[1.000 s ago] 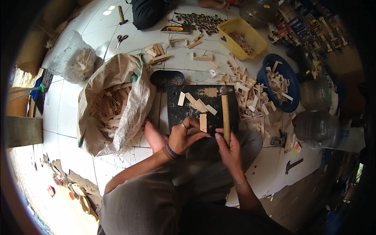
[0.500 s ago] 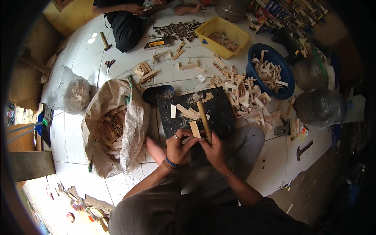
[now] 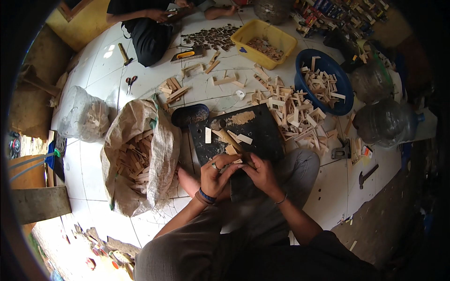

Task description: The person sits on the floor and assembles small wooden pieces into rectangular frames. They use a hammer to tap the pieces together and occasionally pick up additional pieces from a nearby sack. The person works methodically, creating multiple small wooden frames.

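My left hand (image 3: 213, 179) pinches a small pale wooden block (image 3: 231, 150) just above the near edge of a black board (image 3: 199, 140). My right hand (image 3: 265, 176) is closed round the end of a hammer's wooden handle (image 3: 233, 142). The hammer head points away from me, over the board's far left part. Both hands' fingertips nearly meet beside the block. On the board lie a few loose wood strips (image 3: 244, 138) and a patch of sawdust (image 3: 241, 118). The hammer hides some of these strips.
A sack of wood pieces (image 3: 159, 164) stands at the left. A heap of joined wood pieces (image 3: 295, 110) lies right of the board, near a blue basin (image 3: 344, 105). Farther off are a yellow tub (image 3: 243, 49), scissors (image 3: 131, 84) and another person (image 3: 145, 28).
The hammer has swung left, its head moving from the board's far middle toward its left side. The block has tipped lower in my left fingers. The view has shifted slightly.
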Available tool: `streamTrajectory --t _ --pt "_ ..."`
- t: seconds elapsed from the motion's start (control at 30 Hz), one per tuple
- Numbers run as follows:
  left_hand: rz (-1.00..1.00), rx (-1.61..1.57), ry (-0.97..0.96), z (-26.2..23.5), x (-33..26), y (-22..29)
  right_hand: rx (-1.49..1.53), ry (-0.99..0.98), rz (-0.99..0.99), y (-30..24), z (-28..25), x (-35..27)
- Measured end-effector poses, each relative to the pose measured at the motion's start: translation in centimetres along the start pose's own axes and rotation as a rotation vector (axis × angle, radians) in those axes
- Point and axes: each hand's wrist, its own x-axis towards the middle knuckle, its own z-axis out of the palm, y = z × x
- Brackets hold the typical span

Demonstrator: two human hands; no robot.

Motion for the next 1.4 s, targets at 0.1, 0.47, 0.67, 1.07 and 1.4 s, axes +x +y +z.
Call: streamTrajectory --t 0.1,0.47,0.67,1.07,1.4 --pt "-0.059 -0.108 -0.004 0.3 0.1 -0.2 0.027 -0.010 0.010 -0.1 -0.1 0.1" --pt "-0.153 -0.214 -0.054 0.2 0.3 -0.3 0.003 -0.089 0.036 0.0 -0.7 0.7" --pt "-0.149 -0.232 -0.037 0.4 0.2 -0.4 0.013 -0.100 0.051 -0.8 -1.0 0.7" --pt "-0.100 -0.146 -0.010 0.8 0.3 -0.4 -0.056 -0.083 0.028 -2.4 -1.4 0.3" --pt "-0.117 -0.285 -0.033 0.7 0.2 0.0 -0.458 0.063 -0.236 -8.1 -5.8 -2.5"
